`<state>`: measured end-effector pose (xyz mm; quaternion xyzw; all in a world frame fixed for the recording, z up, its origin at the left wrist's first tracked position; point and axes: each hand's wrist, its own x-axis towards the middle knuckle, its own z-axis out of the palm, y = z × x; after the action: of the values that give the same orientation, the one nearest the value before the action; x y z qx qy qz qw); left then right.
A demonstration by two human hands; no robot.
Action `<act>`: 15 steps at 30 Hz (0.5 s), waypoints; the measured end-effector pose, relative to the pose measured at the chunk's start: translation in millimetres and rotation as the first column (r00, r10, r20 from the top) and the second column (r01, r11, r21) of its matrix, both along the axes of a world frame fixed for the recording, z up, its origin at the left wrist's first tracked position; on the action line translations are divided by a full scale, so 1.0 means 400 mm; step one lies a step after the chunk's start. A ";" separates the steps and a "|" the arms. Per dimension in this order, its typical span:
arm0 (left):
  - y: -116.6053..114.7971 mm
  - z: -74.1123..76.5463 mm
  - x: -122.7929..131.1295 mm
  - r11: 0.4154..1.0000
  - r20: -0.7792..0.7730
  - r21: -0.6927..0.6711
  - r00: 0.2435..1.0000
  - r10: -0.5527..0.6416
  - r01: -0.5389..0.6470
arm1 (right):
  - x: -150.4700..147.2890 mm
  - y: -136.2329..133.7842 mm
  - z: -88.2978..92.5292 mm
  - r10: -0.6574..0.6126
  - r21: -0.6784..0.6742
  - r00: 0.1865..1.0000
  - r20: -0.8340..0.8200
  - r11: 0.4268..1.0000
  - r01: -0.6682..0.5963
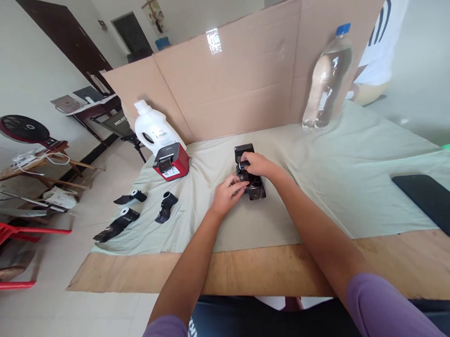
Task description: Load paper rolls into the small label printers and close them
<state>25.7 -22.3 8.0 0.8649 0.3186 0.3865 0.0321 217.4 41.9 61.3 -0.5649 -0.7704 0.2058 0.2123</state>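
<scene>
Hands, paired: my right hand (258, 165) pinches a dark roll (243, 165) at the black device (253, 180) on the cloth (266, 227); my left hand (226, 194), hold unclear, should steady it squarely.

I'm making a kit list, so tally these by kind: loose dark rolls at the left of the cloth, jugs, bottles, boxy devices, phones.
Dark rolls: 3
White jug: 1
Clear bottle: 1
Boxy devices: 2 (red-and-black device, black device)
Phone: 1
Total: 8
</scene>
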 end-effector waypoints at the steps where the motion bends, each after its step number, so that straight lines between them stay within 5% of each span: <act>1: 0.001 -0.002 0.000 1.000 0.021 -0.015 1.000 0.000 0.001 | -0.003 0.001 -0.004 -0.006 0.003 1.000 0.027 1.000 0.006; 15: 0.025 -0.025 0.002 0.988 0.190 -0.155 0.982 0.014 0.015 | -0.024 -0.023 -0.005 -0.273 0.084 0.950 0.149 0.961 0.263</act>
<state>26.6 -12.3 -2.1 0.8188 0.3430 0.4416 0.1299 207.7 32.8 59.4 -0.6717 -0.7073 0.1047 0.1939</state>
